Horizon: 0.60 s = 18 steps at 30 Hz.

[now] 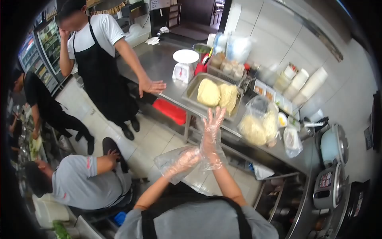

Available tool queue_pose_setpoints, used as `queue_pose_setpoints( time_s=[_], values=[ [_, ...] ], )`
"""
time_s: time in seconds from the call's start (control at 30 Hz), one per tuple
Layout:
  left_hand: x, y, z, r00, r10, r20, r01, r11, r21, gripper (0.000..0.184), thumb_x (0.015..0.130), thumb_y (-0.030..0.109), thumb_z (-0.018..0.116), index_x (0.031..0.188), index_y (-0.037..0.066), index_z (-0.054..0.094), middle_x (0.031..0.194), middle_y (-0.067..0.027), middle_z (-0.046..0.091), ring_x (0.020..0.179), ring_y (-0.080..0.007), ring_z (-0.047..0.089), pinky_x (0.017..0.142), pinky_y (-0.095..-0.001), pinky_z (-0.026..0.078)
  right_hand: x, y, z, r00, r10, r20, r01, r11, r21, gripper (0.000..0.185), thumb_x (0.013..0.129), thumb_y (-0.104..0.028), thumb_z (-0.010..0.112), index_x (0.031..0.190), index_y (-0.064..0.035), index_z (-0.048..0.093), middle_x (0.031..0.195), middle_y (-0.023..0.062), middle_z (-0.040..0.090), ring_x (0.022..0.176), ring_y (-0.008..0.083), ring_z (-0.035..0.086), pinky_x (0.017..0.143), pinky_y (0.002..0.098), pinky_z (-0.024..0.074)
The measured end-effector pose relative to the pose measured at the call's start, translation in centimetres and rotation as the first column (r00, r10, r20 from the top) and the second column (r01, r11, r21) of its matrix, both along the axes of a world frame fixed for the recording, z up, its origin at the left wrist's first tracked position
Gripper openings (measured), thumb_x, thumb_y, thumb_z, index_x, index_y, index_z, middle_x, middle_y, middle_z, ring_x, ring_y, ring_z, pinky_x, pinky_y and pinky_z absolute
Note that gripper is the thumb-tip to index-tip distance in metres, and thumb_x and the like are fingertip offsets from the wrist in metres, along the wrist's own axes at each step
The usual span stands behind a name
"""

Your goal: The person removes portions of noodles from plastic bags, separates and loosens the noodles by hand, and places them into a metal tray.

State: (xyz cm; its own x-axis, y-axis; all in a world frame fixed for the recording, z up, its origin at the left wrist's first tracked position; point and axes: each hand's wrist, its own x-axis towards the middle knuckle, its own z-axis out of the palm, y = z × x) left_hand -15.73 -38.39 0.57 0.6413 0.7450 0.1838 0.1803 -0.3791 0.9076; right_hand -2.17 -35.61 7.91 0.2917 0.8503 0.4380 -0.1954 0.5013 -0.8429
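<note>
Both of my hands wear clear, loose plastic gloves and are raised in front of me, near the counter's edge. My right hand (213, 129) points up with its fingers stretched apart and holds nothing. Low on that hand, the baggy plastic glove (215, 157) bunches around the wrist. My left hand (186, 158) lies across beside it, its fingers closed at the cuff of the right glove. Beyond my right fingertips, a metal tray (191, 93) holds two pale yellow bundles of noodles (208, 92).
A kitchen scale (184, 67) stands on the steel counter, with a plastic bag of noodles (254, 125) farther right. Rice cookers (329, 185) line the right side. A person in a black apron (99, 59) rests a hand on the counter; another in grey (91, 179) sits at left.
</note>
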Motion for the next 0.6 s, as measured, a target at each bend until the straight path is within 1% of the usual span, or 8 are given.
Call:
queue_pose_setpoints(
  time_s=[0.07, 0.17, 0.2, 0.33, 0.43, 0.47, 0.53, 0.6],
  values=[
    [0.8, 3.7, 0.0, 0.999, -0.044, -0.018, 0.039, 0.975, -0.217, 0.033, 0.093, 0.032, 0.057, 0.108, 0.003, 0.058, 0.096, -0.0091, 0.058, 0.095, -0.0219, 0.056, 0.085, -0.0348, 0.045, 2.7, 3.7, -1.2, 0.968, -0.120, 0.219, 0.142, 0.986, -0.089, 0.102, 0.081, -0.051, 0.066, 0.150, -0.0122, 0.001, 0.154, 0.0170, 0.008, 0.141, 0.0341, 0.017, 0.112, 0.0475, 0.0199],
    [0.8, 10.6, 1.3, 0.981, -0.099, 0.168, 0.122, 0.984, -0.132, 0.046, 0.091, 0.033, 0.061, 0.125, 0.005, 0.050, 0.116, -0.0115, 0.052, 0.110, -0.0221, 0.050, 0.094, -0.0333, 0.041, 7.2, 10.0, -3.8, 0.764, -0.246, 0.597, 0.420, 0.891, -0.170, 0.088, 0.082, -0.042, 0.067, 0.143, 0.0039, 0.024, 0.144, 0.0268, 0.031, 0.135, 0.0371, 0.029, 0.111, 0.0389, 0.0249],
    [0.9, 13.8, 0.4, 0.988, -0.145, 0.054, 0.145, 0.989, 0.001, 0.065, 0.090, 0.033, 0.062, 0.140, 0.006, 0.033, 0.136, -0.0120, 0.040, 0.126, -0.0228, 0.039, 0.103, -0.0326, 0.033, 8.1, 11.6, -4.5, 0.715, -0.203, 0.669, 0.467, 0.851, -0.240, 0.089, 0.080, -0.042, 0.068, 0.143, 0.0032, 0.023, 0.144, 0.0276, 0.030, 0.134, 0.0381, 0.030, 0.110, 0.0407, 0.0251],
    [2.4, 22.0, 3.0, 0.930, -0.097, 0.354, 0.241, 0.888, -0.391, 0.078, 0.089, 0.022, 0.063, 0.148, 0.003, 0.015, 0.149, -0.0114, 0.027, 0.138, -0.0230, 0.025, 0.111, -0.0330, 0.024, 11.4, 18.6, -8.9, 0.505, 0.018, 0.863, 0.644, 0.658, -0.390, 0.095, 0.075, -0.043, 0.072, 0.143, 0.0017, 0.024, 0.136, 0.0291, 0.041, 0.128, 0.0394, 0.039, 0.107, 0.0433, 0.0306],
    [4.9, 28.0, 2.7, 0.773, 0.070, 0.630, 0.368, 0.760, -0.536, 0.068, 0.091, 0.012, 0.057, 0.147, 0.001, 0.019, 0.146, -0.0122, 0.031, 0.137, -0.0243, 0.027, 0.113, -0.0325, 0.021, 12.2, 20.6, -6.8, 0.705, 0.085, 0.704, 0.535, 0.588, -0.607, 0.096, 0.071, -0.045, 0.074, 0.142, 0.0004, 0.028, 0.126, 0.0285, 0.051, 0.122, 0.0377, 0.048, 0.103, 0.0424, 0.0368],
    [5.3, 28.3, 2.5, 0.687, 0.390, 0.613, 0.426, 0.468, -0.775, 0.059, 0.092, 0.006, 0.051, 0.144, 0.001, 0.026, 0.142, -0.0120, 0.039, 0.135, -0.0244, 0.031, 0.115, -0.0319, 0.018, 12.8, 21.4, -9.3, 0.767, -0.028, 0.642, 0.523, 0.607, -0.598, 0.084, 0.070, -0.034, 0.078, 0.136, 0.0023, 0.040, 0.120, 0.0202, 0.058, 0.111, 0.0304, 0.057, 0.094, 0.0374, 0.0444],
    [6.2, 31.2, -1.2, 0.870, 0.103, 0.483, 0.188, 0.836, -0.516, 0.047, 0.095, 0.014, 0.049, 0.138, 0.002, 0.036, 0.135, -0.0094, 0.045, 0.125, -0.0187, 0.040, 0.107, -0.0290, 0.029, 12.3, 21.2, -7.5, 0.855, -0.025, 0.518, 0.417, 0.627, -0.658, 0.085, 0.068, -0.033, 0.080, 0.135, 0.0018, 0.041, 0.120, 0.0194, 0.058, 0.111, 0.0284, 0.057, 0.094, 0.0367, 0.0444],
    [7.5, 33.2, -4.2, 0.937, -0.021, 0.348, 0.146, 0.931, -0.336, 0.039, 0.098, 0.020, 0.048, 0.132, 0.002, 0.044, 0.129, -0.0077, 0.050, 0.118, -0.0150, 0.047, 0.101, -0.0271, 0.037, 13.1, 21.2, -8.8, 0.915, -0.044, 0.400, 0.325, 0.667, -0.670, 0.087, 0.065, -0.035, 0.083, 0.134, -0.0002, 0.043, 0.119, 0.0187, 0.059, 0.111, 0.0274, 0.057, 0.095, 0.0362, 0.0444]
  ],
)
